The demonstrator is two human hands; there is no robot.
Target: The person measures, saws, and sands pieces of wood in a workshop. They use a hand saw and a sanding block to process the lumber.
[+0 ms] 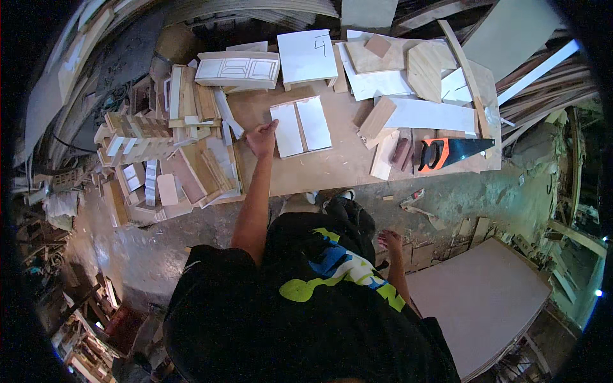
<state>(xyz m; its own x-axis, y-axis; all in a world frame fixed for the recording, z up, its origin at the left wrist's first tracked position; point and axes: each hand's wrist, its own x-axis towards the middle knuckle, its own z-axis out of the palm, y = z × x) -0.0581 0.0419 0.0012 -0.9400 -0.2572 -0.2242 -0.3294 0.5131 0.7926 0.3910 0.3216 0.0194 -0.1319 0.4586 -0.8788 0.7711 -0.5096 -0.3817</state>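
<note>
A white two-part panel (287, 132) with a brown gap down its middle lies on the plywood worktable (255, 182). My left hand (262, 139) grips its left edge, thumb uppermost; the fingers are partly hidden. Beside my body, away from the table, my right hand (391, 240) hangs low with nothing in it, its fingers loosely apart. Just beyond the panel stand a white box-like piece (308, 57) with a handwritten mark and a white piece with moulded panels (237, 69).
An orange-and-black handsaw (450, 153) lies at the table's right, near wood blocks (378, 118) and a long white board (431, 115). Stacked wooden strips (137, 137) crowd the left end. Behind me on the right is a large flat sheet (482, 303). Scraps litter the floor.
</note>
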